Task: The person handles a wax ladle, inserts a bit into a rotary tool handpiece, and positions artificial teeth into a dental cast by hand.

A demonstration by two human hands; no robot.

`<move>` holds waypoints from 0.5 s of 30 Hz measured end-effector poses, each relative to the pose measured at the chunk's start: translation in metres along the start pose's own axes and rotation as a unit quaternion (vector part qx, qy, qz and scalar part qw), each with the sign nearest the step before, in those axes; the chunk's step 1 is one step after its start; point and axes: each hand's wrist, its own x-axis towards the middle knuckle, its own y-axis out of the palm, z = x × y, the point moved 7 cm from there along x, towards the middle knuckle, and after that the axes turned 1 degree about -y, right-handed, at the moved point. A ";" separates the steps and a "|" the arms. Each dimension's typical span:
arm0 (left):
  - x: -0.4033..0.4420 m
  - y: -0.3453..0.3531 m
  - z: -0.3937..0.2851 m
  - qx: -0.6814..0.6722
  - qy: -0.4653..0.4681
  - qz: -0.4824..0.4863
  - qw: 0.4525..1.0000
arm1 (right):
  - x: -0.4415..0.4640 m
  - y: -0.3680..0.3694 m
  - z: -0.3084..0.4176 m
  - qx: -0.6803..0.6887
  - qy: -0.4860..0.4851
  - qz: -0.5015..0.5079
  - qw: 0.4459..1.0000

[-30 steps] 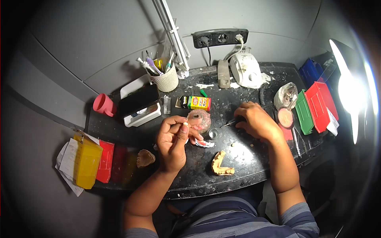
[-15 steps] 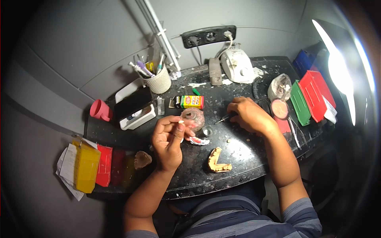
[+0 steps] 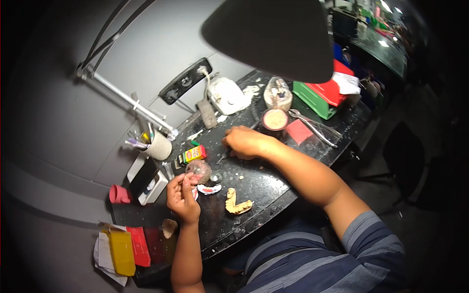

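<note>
My left hand pinches a small pale piece between thumb and fingertip, palm up. Beside it are a round clear jar with pinkish contents, a small glass cup and a white-and-red denture-like piece. My right hand is palm down over the table, its fingers curled near a thin tool that shows only in part; whether they grip it is unclear. A yellowish dental cast lies nearer my body. Another cast sits left of my left forearm.
Black table; lamp head at the top; white device; pen cup; pink mug; yellow tray and red tray at left; round pink-rimmed dish, pliers and green tray at right.
The view has swung to the right and tilted, bringing the lamp head and another workbench into sight. My left hand still pinches the pale piece. My right hand stays low near the tool.
</note>
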 end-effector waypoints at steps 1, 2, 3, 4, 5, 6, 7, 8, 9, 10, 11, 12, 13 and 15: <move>-0.004 0.005 -0.002 0.037 0.044 0.011 0.998 | 0.000 0.000 0.001 -0.001 0.004 -0.005 1.000; -0.008 0.007 0.002 0.090 0.093 0.048 0.990 | 0.001 0.002 0.000 -0.002 0.012 -0.001 1.000; -0.010 0.013 -0.006 0.134 0.126 0.076 0.980 | 0.004 0.007 -0.002 -0.008 0.017 0.012 1.000; -0.011 0.019 -0.010 0.146 0.151 0.084 0.974 | 0.005 0.011 -0.004 -0.014 0.014 -0.006 1.000; -0.013 0.024 -0.013 0.158 0.175 0.092 0.967 | 0.006 0.015 -0.005 -0.019 0.009 -0.021 1.000; -0.014 0.026 -0.014 0.152 0.166 0.094 0.970 | 0.004 0.013 -0.004 -0.015 0.015 -0.024 0.999; -0.016 0.029 -0.014 0.153 0.165 0.102 0.969 | 0.002 0.012 -0.001 -0.030 0.004 -0.024 0.999; -0.016 0.028 -0.013 0.163 0.156 0.095 0.970 | 0.001 0.011 0.003 -0.046 -0.009 -0.024 0.999; -0.015 0.026 -0.012 0.174 0.148 0.086 0.970 | 0.001 0.011 0.004 -0.041 -0.007 -0.027 0.999; -0.015 0.024 -0.012 0.194 0.156 0.084 0.965 | 0.001 0.012 0.004 -0.049 -0.001 -0.016 0.999; -0.016 0.023 -0.013 0.198 0.159 0.086 0.963 | 0.002 0.012 0.004 -0.059 0.003 -0.005 0.998; -0.016 0.018 -0.011 0.200 0.140 0.061 0.968 | 0.002 0.012 0.004 -0.058 0.001 -0.010 0.998; -0.015 0.012 -0.008 0.202 0.120 0.036 0.971 | 0.002 0.011 0.004 -0.045 0.002 -0.014 0.999; -0.014 0.006 -0.006 0.192 0.137 0.030 0.971 | 0.002 0.008 0.003 -0.028 0.003 -0.022 0.999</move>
